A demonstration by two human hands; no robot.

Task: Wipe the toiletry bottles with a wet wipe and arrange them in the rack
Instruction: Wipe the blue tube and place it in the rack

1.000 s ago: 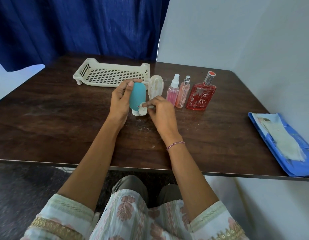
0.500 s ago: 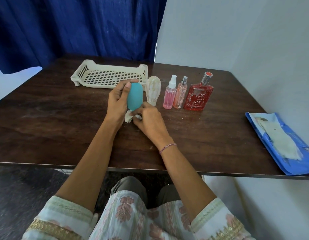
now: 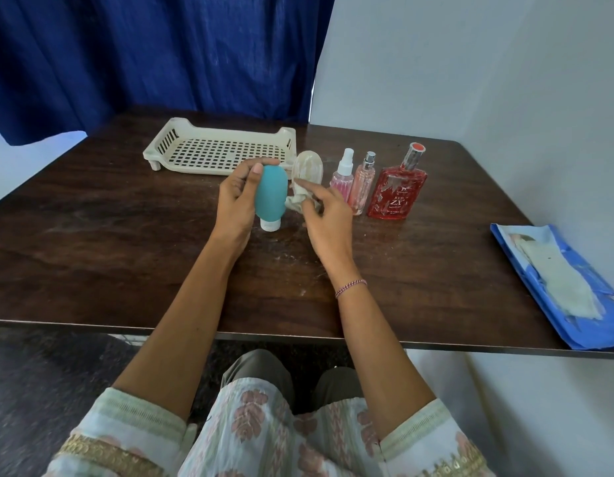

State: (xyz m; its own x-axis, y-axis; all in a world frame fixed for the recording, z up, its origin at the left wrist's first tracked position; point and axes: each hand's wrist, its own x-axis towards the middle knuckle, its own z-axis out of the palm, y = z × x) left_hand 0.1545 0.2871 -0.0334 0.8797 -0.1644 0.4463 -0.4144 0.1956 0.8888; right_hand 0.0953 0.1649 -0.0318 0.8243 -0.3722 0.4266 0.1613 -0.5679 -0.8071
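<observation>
My left hand (image 3: 237,197) grips a teal squeeze bottle (image 3: 271,194), held cap down just above the table. Against the bottle's right side my right hand (image 3: 324,215) pinches a crumpled wet wipe (image 3: 298,199). Behind the wipe stands a clear oval bottle (image 3: 309,166). To its right stand a pink spray bottle (image 3: 343,175), a slim peach spray bottle (image 3: 362,184) and a square red perfume bottle (image 3: 396,187). The cream plastic rack (image 3: 219,151) sits behind my hands, with nothing in it.
A blue wet-wipe pack (image 3: 567,287) lies open at the table's right edge, a wipe showing on top. The dark wooden table (image 3: 92,235) has a blue curtain behind it and a white wall to the right.
My right hand has moved the wipe from the bottle's white cap up to its right side. The teal bottle stays in my left hand.
</observation>
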